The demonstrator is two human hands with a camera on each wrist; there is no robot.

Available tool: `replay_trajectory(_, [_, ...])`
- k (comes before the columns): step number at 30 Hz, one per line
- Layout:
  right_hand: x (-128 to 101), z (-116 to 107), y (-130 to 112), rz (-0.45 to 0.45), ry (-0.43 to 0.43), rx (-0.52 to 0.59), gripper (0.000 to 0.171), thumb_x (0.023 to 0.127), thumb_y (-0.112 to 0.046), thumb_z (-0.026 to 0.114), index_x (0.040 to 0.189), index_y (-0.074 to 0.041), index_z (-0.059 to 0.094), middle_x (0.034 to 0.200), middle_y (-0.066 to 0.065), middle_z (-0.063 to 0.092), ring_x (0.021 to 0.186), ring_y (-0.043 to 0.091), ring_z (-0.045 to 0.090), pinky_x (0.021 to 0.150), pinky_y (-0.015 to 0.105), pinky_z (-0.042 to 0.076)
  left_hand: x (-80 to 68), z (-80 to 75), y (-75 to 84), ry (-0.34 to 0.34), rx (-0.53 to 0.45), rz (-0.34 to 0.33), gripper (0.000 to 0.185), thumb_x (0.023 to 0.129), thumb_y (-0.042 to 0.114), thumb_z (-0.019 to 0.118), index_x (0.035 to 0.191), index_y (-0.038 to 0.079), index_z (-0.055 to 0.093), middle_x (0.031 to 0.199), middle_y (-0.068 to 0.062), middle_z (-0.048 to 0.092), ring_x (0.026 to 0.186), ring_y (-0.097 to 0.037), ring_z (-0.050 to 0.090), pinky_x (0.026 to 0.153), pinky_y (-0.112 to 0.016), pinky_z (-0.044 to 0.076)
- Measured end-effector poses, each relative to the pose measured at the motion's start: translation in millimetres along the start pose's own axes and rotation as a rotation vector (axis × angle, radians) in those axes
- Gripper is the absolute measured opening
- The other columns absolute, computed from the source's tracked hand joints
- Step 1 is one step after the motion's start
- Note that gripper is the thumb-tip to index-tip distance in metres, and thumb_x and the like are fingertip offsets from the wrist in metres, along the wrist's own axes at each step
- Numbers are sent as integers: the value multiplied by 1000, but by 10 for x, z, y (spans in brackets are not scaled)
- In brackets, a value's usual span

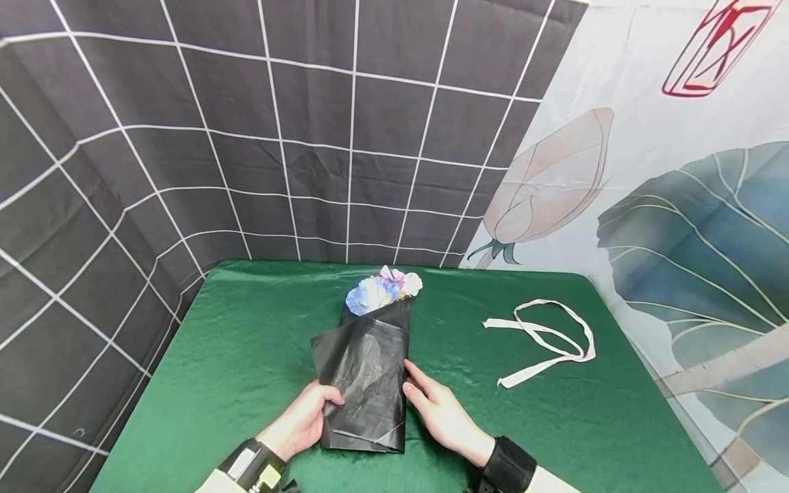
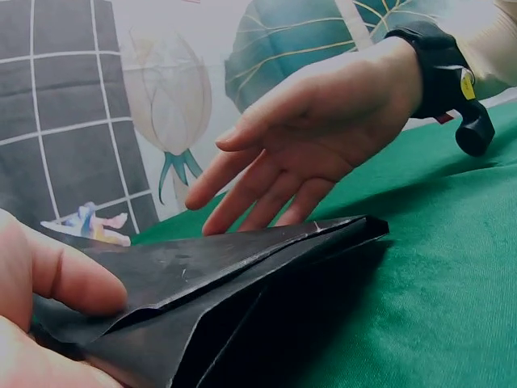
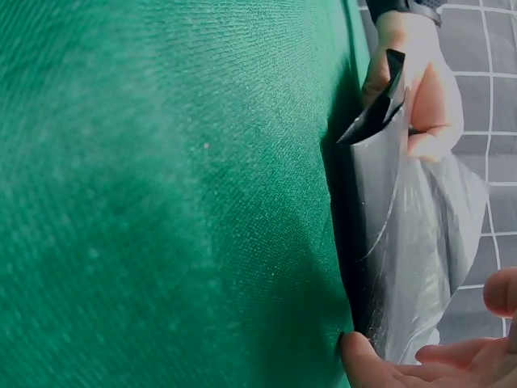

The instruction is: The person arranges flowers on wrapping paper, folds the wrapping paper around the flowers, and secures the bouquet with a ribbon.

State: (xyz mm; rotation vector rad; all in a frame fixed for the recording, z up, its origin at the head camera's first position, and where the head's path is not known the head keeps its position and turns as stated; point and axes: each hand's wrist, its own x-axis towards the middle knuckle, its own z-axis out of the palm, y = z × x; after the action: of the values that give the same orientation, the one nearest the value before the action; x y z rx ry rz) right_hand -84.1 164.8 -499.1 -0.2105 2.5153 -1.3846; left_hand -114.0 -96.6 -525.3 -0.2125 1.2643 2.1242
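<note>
A person's left hand [image 1: 306, 419] grips the left side of a sheet of black wrapping paper [image 1: 370, 383], the thumb laid over the upper face and the other fingers tucked beneath. The right hand [image 1: 445, 414] is at the opposite side of the wrap, its fingers extended and loosely spread, fingertips at the paper's right edge without curling round it. The wrap lies roughly midway between the left and right edges of the green tabletop [image 1: 246, 342], its folded, layered bottom end towards the person and a loose pointed flap jutting out at its upper left. From its top, near the tabletop's far edge, emerge a blue flower [image 1: 372, 296] and, just beside it on the right, pink and white blooms [image 1: 407, 282]. A white ribbon [image 1: 527, 374] rests in a loose loop near the tabletop's right edge, well apart from the wrap, both ends pointing left. Black bands circle both wrists. Beyond the far edge hangs a dark cloth with white grid lines, meeting a pale cloth printed with a pink bud and large blue-green leaves.
</note>
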Motion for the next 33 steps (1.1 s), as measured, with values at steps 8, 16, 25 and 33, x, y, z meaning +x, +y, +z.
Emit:
replay_trajectory(8, [3, 6, 11, 27, 34, 77, 56, 109, -43, 41, 158, -16, 36, 162, 6, 40, 147, 25, 42, 115, 38, 43, 37, -2, 16, -86, -81, -53, 47, 106, 34, 50, 142, 4, 41, 122, 0, 68, 112, -15, 67, 103, -35, 53])
replay_trajectory(16, [-8, -30, 42, 32, 40, 147, 56, 109, -42, 39, 158, -13, 35, 154, 18, 49, 118, 30, 68, 98, 34, 56, 16, -104, 26, -184, -189, -13, 29, 111, 28, 38, 131, 12, 48, 119, 2, 69, 112, -13, 68, 103, -34, 53])
replay_trajectory(25, [-13, -40, 40, 29, 29, 210, 58, 108, -42, 42, 157, -11, 37, 143, 23, 58, 124, 33, 64, 99, 39, 56, -88, -335, 211, -292, -267, 38, 32, 112, 24, 30, 129, 16, 56, 122, 0, 71, 114, -15, 68, 105, -35, 52])
replay_trajectory(33, [18, -49, 88, 54, 1, 217, 55, 110, -40, 39, 157, -12, 37, 149, 21, 53, 132, 34, 58, 97, 32, 57, -270, -689, 452, -402, -317, 92, 46, 113, 20, 19, 127, 11, 62, 124, -6, 72, 117, -19, 69, 106, -36, 52])
